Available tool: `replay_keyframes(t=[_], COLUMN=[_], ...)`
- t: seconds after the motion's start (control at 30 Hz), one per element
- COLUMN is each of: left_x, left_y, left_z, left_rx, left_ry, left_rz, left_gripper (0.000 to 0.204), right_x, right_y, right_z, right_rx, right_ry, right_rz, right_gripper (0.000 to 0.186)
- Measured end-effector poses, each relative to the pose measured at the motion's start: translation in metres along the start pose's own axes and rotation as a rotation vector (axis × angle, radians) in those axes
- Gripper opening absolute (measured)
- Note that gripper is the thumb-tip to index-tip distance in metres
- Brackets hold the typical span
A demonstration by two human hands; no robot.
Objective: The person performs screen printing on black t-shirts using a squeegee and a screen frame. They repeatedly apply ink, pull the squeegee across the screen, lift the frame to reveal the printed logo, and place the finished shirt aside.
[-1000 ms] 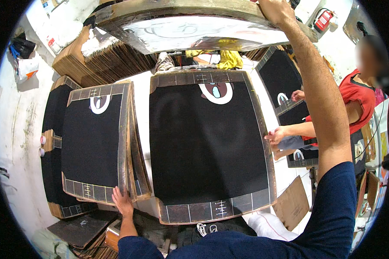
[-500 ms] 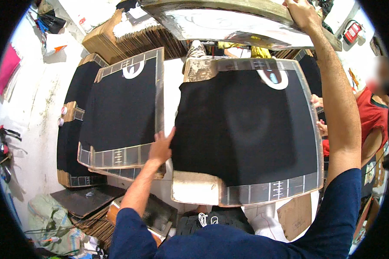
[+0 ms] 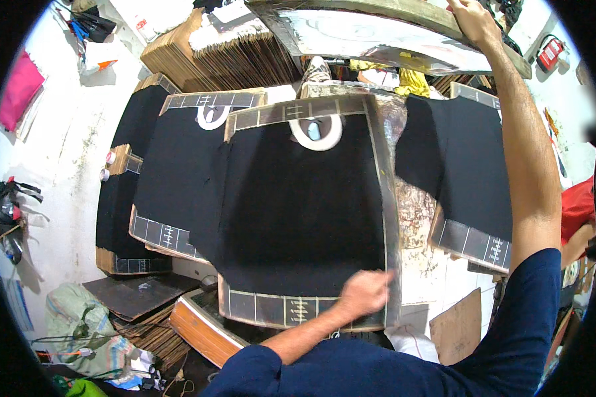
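My right hand (image 3: pixel 473 25) grips the wooden edge of a raised screen frame (image 3: pixel 387 20) at the top. My left hand (image 3: pixel 367 291) is closed at the right edge of the central board (image 3: pixel 298 212), near its lower corner. This board bears black fabric with a white, oval eye print (image 3: pixel 314 132) near its upper end and has grid-marked strips at top and bottom. Another fabric-covered board (image 3: pixel 172 165) lies partly behind it at left, and a third (image 3: pixel 470 172) stands to the right, partly hidden by my right arm.
A co-worker's red top (image 3: pixel 576 212) shows at far right. Stacked boards (image 3: pixel 238 63) stand at the back. Below left are a dark sheet (image 3: pixel 132 291), an orange-brown box (image 3: pixel 202 331) and cables. A stained surface (image 3: pixel 410 251) shows between the central and right boards, a fire extinguisher (image 3: pixel 549 53) beyond.
The former middle board has shifted right. A board from the left now lies centrally, with my left hand moved rightward along with it. My right hand and the raised frame have moved slightly right.
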State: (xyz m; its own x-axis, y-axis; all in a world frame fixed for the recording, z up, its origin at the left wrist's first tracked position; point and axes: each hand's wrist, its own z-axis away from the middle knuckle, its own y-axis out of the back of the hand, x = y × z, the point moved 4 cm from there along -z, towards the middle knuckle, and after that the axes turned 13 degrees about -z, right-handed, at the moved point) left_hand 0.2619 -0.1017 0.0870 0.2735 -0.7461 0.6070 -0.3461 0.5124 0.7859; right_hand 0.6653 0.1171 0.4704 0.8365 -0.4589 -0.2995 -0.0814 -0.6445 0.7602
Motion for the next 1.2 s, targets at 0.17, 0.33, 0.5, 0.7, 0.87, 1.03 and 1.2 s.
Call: replay_keyframes(t=[0.17, 0.33, 0.5, 0.7, 0.87, 1.03, 1.2], left_x=[-0.203, -0.319, -0.309, -0.260, -0.249, -0.247, -0.238], left_y=[0.092, 0.134, 0.118, 0.092, 0.081, 0.079, 0.081], left_z=[0.110, 0.215, 0.149, 0.072, 0.059, 0.061, 0.058], left_rx=[0.309, 0.359, 0.388, 0.189, 0.178, 0.149, 0.151], left_ry=[0.558, 1.249, 1.001, 0.794, 0.853, 0.929, 0.980], left_rz=[-0.673, -0.193, -0.306, -0.143, -0.085, -0.158, -0.159], left_gripper=[0.058, 0.083, 0.082, 0.077, 0.073, 0.082, 0.087], right_x=[0.006, 0.010, 0.009, 0.007, 0.004, 0.002, 0.000], right_y=[-0.005, -0.004, -0.001, 0.003, 0.008, 0.007, 0.004], right_z=[-0.008, -0.001, -0.003, -0.013, -0.024, -0.039, -0.046], right_rx=[-0.058, 0.001, 0.073, -0.086, -0.098, -0.124, -0.128], right_ry=[0.005, -0.119, -0.170, -0.135, -0.123, -0.178, -0.205], right_rz=[0.030, -0.046, -0.001, -0.124, -0.125, -0.136, -0.202], right_gripper=[0.056, 0.064, 0.063, 0.062, 0.062, 0.062, 0.061])
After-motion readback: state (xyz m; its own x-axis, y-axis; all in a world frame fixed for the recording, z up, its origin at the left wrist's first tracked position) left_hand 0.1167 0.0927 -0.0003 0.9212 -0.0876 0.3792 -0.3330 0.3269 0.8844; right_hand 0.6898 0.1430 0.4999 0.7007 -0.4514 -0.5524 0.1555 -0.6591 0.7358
